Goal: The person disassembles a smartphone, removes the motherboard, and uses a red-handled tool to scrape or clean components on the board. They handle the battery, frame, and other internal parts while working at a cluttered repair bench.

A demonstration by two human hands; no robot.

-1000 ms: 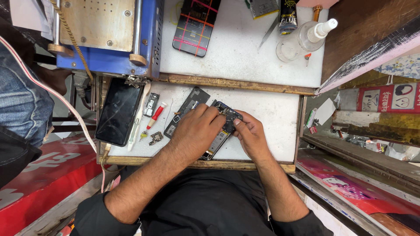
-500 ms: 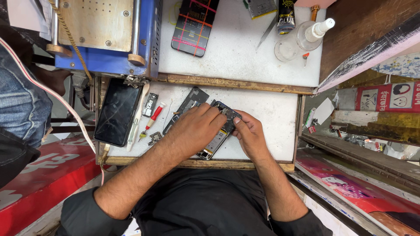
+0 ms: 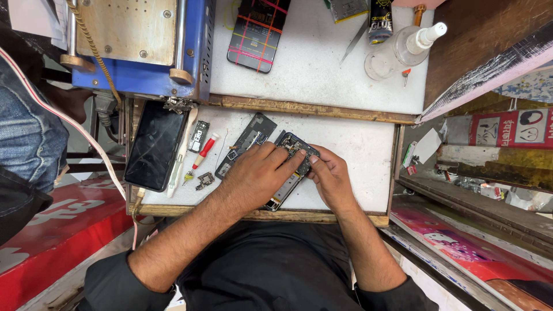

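Observation:
An opened phone body [image 3: 292, 144] with its inner parts exposed lies on the white lower tray [image 3: 363, 144]. My left hand [image 3: 256, 175] lies flat across the phone's middle and holds it down. My right hand [image 3: 330, 175] pinches at the phone's upper right edge with its fingertips; whatever it pinches is too small to make out. A black inner frame piece [image 3: 249, 138] rests just left of my left hand. A red-handled screwdriver [image 3: 201, 152] and a small circuit board [image 3: 199, 133] lie further left.
A black phone screen [image 3: 155, 147] lies at the tray's left edge by a white cable. On the upper shelf stand a blue heating machine [image 3: 138, 52], a phone with red tape lines [image 3: 259, 31], tweezers [image 3: 354, 40], a glue tube [image 3: 380, 20] and a clear bottle [image 3: 400, 52].
Both hands stay on the opened phone; only the fingertips shift slightly at its upper end.

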